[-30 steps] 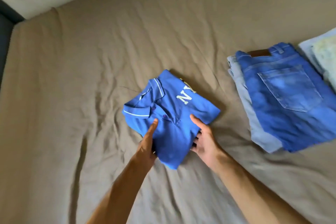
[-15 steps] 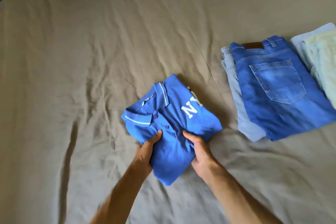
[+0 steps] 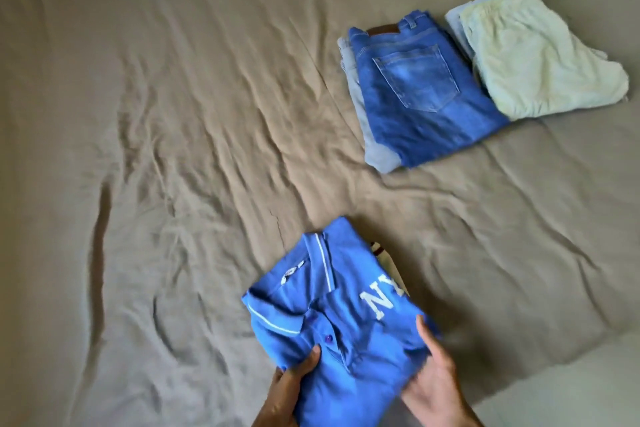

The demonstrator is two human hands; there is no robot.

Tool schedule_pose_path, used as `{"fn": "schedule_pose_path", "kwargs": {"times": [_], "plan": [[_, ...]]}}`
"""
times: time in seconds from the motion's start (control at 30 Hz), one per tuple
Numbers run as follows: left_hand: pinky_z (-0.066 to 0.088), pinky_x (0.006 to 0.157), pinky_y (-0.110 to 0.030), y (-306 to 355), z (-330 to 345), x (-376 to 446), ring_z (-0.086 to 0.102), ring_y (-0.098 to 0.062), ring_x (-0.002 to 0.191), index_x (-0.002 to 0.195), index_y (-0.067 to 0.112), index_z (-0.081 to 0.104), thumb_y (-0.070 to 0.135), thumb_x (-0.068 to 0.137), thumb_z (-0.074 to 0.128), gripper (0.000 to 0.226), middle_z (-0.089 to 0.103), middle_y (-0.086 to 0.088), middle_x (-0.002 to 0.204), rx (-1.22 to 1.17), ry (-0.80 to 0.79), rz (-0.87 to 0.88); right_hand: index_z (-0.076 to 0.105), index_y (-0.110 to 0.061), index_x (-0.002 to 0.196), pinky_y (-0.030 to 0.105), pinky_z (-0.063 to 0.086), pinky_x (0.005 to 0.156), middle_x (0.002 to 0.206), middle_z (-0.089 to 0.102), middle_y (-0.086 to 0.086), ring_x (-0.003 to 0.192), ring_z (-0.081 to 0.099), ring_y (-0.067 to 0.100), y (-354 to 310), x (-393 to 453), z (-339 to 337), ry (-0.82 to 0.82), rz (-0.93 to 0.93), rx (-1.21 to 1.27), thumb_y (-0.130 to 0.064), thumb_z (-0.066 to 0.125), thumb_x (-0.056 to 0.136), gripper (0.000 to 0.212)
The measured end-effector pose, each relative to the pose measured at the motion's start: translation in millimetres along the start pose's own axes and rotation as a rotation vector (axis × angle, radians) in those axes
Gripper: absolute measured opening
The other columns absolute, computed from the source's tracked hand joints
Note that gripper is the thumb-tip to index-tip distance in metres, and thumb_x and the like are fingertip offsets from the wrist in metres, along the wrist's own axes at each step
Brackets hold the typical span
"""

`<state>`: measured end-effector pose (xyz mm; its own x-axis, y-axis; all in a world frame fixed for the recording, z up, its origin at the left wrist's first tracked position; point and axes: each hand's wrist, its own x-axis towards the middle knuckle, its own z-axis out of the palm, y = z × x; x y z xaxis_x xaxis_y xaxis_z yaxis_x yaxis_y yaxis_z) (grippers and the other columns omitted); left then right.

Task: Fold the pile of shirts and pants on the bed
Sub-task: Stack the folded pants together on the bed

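A folded blue polo shirt (image 3: 332, 315) with white collar stripes and white letters "NY" is at the bottom centre of the bed. My left hand (image 3: 289, 388) grips its lower left edge, thumb on top of the fabric. My right hand (image 3: 436, 381) holds its lower right edge, thumb on top and fingers beneath. Whether the shirt still touches the sheet I cannot tell. Folded blue jeans (image 3: 422, 90) lie on a pale grey-blue folded garment (image 3: 375, 149) at the upper right.
A pale green folded garment (image 3: 540, 55) lies on a light blue one (image 3: 457, 15) right of the jeans. The wrinkled tan bed sheet (image 3: 173, 149) covers the whole view, with wide bare stretches to the left and centre.
The view has tilted up, so the shirt and both hands now sit lower in frame and the folded stacks show fully. My hands closed on the shirt's lower edges.
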<state>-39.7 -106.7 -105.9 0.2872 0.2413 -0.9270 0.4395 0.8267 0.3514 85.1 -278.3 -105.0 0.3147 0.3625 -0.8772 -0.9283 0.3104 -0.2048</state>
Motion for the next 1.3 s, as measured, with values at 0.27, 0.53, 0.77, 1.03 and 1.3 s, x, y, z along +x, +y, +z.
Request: {"fn": "schedule_pose_path", "kwargs": {"times": [0.27, 0.53, 0.77, 1.03, 1.3], "plan": [[0.065, 0.08, -0.042, -1, -23, 0, 0.072, -0.037, 0.115, 0.133, 0.006, 0.067, 0.007, 0.094, 0.069, 0.04, 0.072, -0.019, 0.128, -0.003, -0.097, -0.01, 0.076, -0.007, 0.12, 0.043, 0.053, 0.101, 0.121, 0.074, 0.019, 0.112, 0.071, 0.034, -56, 20, 28, 0.029, -0.076, -0.302, -0.062, 0.064, 0.089, 0.065], [0.061, 0.096, -0.044, 14, -26, -11, 0.071, -0.033, 0.119, 0.134, 0.006, 0.065, 0.003, 0.093, 0.072, 0.041, 0.072, -0.017, 0.13, 0.16, -0.239, 0.069, 0.075, -0.006, 0.112, 0.039, 0.06, 0.093, 0.109, 0.079, 0.012, 0.097, 0.076, 0.027, -64, 10, 42, -0.059, 0.219, -1.078, 0.0, 0.082, 0.077, 0.037], [0.055, 0.103, -0.05, 21, 68, -91, 0.072, -0.034, 0.115, 0.13, 0.01, 0.068, 0.005, 0.088, 0.077, 0.043, 0.074, -0.015, 0.126, 0.52, -0.462, 0.096, 0.075, -0.01, 0.114, 0.038, 0.06, 0.088, 0.111, 0.078, 0.011, 0.1, 0.077, 0.029, -87, -121, -58, 0.092, 0.077, -0.64, -0.003, 0.079, 0.082, 0.032], [0.052, 0.107, -0.051, -52, 254, -214, 0.073, -0.027, 0.115, 0.134, 0.022, 0.063, 0.016, 0.081, 0.088, 0.059, 0.076, -0.004, 0.124, 1.088, -0.801, 0.152, 0.069, -0.002, 0.127, 0.043, 0.059, 0.089, 0.127, 0.071, 0.019, 0.115, 0.07, 0.035, -98, -329, -203, 0.081, -0.33, -0.149, 0.0, 0.066, 0.089, 0.038], [0.053, 0.103, -0.044, -315, 413, -374, 0.073, -0.021, 0.115, 0.134, 0.02, 0.061, 0.014, 0.08, 0.088, 0.061, 0.076, -0.001, 0.123, 1.488, -1.256, 0.126, 0.065, -0.002, 0.134, 0.04, 0.059, 0.093, 0.133, 0.069, 0.017, 0.122, 0.067, 0.033, -35, -538, -423, 0.351, -0.708, 0.266, -0.003, 0.066, 0.092, 0.042]]}}
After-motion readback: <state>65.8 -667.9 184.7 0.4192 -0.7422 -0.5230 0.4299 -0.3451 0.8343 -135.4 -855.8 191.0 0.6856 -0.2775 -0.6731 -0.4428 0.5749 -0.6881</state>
